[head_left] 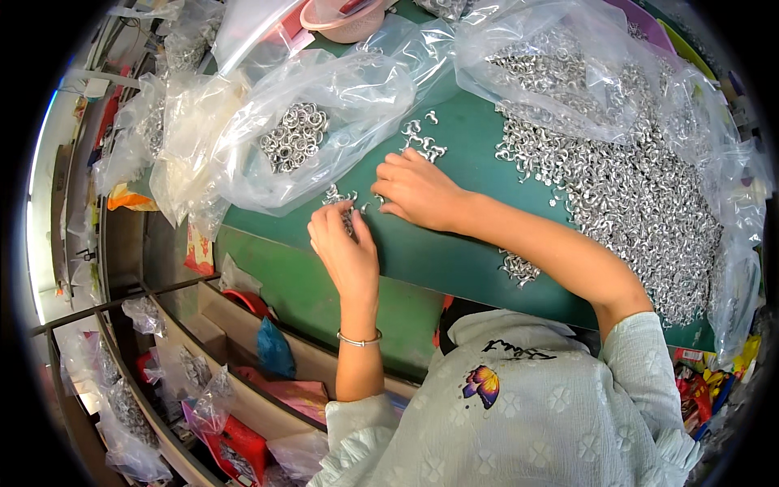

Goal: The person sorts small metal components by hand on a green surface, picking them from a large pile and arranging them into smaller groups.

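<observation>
My left hand (345, 247) is at the table's near left edge, its fingers curled round a few small curved silver metal pieces (350, 221). More of these pieces lie just past its fingertips. To the right, my right hand (418, 193) is bent palm down, thumb and fingertips drawn together at a small silver piece (380, 198). Beyond its knuckles is a loose group of the same hook-like pieces (423, 142). A large heap of silver pieces (633, 195) spreads across the right of the green tabletop (475, 219). What lies under my right palm is hidden.
A clear plastic bag (349, 105) with silver rings (294, 138) lies at the far left. Another clear bag (560, 77) partly covers the heap. A pink basket (345, 23) stands at the back. Below left are drawer compartments (235, 341) with bagged parts. A small pile (519, 268) sits under my right forearm.
</observation>
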Demonstrator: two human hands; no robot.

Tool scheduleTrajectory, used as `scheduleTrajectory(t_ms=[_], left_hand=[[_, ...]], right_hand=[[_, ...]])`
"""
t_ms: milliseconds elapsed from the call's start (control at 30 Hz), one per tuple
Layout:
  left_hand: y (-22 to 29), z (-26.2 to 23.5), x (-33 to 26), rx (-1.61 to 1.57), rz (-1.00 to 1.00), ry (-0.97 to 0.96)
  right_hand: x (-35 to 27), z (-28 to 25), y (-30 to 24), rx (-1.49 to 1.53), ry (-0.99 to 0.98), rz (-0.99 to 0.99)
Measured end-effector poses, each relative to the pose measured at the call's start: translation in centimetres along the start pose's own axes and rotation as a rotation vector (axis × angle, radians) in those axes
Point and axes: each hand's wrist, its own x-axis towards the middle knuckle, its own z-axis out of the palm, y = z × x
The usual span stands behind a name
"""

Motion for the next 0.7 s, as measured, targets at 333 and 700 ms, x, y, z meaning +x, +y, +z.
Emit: scheduleTrajectory(t_ms=[333, 700], left_hand=[[0.9, 2.0, 0.2, -0.095, 0.32, -0.269], [6.4, 3.1, 1.0, -0.316, 0.373, -0.301]], right_hand=[[-10.9, -8.7, 3.4, -0.473, -0.004, 0.34], [-11.0, -9.4, 3.4, -0.292, -0.004, 0.257]])
